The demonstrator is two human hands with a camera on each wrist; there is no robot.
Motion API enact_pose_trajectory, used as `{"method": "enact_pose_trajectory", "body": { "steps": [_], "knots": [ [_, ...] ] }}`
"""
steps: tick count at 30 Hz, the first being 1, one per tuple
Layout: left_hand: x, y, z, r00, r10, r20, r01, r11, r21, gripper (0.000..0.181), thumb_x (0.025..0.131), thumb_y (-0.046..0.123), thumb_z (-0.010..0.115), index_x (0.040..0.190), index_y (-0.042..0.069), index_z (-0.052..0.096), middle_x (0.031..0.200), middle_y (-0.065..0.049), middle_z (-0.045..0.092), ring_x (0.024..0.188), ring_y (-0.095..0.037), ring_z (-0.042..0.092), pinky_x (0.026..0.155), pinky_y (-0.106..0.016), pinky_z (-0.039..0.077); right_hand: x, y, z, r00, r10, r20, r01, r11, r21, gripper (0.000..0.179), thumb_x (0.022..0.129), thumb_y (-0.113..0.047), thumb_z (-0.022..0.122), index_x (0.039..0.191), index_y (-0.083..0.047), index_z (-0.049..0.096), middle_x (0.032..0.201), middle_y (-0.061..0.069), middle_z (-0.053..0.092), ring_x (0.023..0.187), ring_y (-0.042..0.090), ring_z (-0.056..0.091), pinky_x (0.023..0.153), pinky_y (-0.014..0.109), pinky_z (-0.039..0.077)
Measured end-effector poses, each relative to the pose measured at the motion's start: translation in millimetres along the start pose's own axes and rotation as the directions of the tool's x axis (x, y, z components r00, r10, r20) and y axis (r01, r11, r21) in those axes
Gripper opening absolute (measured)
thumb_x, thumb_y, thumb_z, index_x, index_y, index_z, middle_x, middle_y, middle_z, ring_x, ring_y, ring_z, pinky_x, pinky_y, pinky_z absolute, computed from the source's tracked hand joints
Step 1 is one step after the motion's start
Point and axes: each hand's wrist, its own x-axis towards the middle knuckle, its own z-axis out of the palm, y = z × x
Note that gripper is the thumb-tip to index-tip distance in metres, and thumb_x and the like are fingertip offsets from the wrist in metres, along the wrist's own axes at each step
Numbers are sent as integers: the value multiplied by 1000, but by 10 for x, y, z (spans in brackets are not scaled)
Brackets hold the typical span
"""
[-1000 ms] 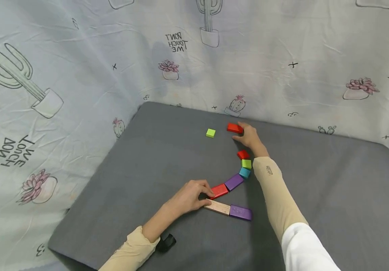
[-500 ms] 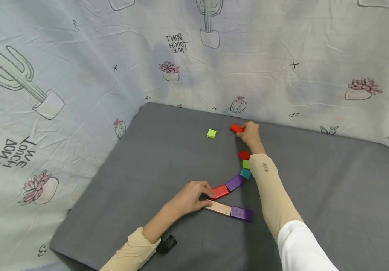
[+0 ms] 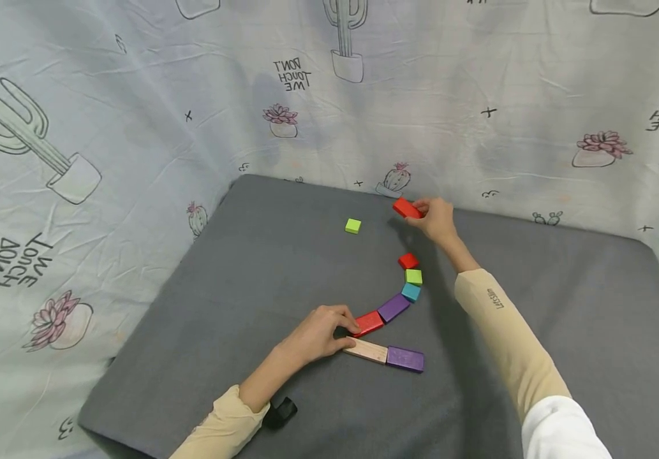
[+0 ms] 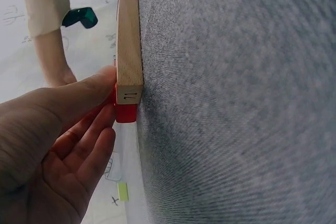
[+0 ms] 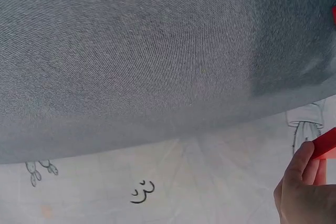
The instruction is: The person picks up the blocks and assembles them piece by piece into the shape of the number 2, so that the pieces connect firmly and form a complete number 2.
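Observation:
In the head view, my right hand (image 3: 439, 218) pinches a red wooden block (image 3: 405, 207) above the far side of the grey table. The right wrist view shows the thumb and fingers on that red block (image 5: 326, 143). My left hand (image 3: 318, 335) rests at the near blocks. Its thumb lies on the end of a plain wooden block (image 4: 128, 45), and its fingertips touch a second red block (image 3: 369, 322). A purple block (image 3: 406, 359) continues the plain one. From the second red block curve a purple (image 3: 393, 308), a blue (image 3: 411, 292), a green (image 3: 413, 276) and a small red block (image 3: 408, 261).
A loose green block (image 3: 353, 225) lies left of the raised red block. Near the left sleeve sits a black object (image 3: 281, 413). The grey table (image 3: 237, 268) ends at a hanging cloth (image 3: 203, 76) with cactus drawings behind and to the left.
My right hand has taken hold of the red block and lifted it off the table, tilting it and shifting slightly right. The left hand stays at the same blocks.

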Motion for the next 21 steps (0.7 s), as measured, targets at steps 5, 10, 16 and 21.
{"method": "enact_pose_trajectory", "body": {
  "steps": [5,10,16,21],
  "knots": [
    [-7,-8,8,1000,-5,-5,5,1000,-3,20,77,16,81,96,10,77,92,4,65,89,-12,64,81,-26,52,-97,-97,-9,999,-48,-5,48,998,42,33,79,-4,77,106,13,66,95,29,67,83,38,65,78,48,51],
    [-6,-6,-4,1000,-7,-8,7,1000,0,20,77,15,81,96,10,77,91,4,65,88,-11,64,80,-26,52,-177,-240,3,992,-127,-28,129,989,79,32,78,-2,77,105,12,66,95,28,67,82,38,66,77,48,53],
    [-7,0,-7,1000,-18,4,18,1000,11,20,78,17,81,97,11,77,92,5,65,89,-10,64,80,-26,52,-264,-365,12,983,-183,-28,184,979,88,33,77,-1,78,105,11,66,98,26,67,85,36,66,79,48,53],
    [-3,4,-6,1000,-16,5,15,1000,7,20,78,17,81,97,10,77,92,5,65,89,-11,64,80,-26,52,-337,-439,21,975,-221,-14,222,973,63,33,77,-2,78,106,10,67,99,25,68,86,35,67,79,47,54]
  ]
}}
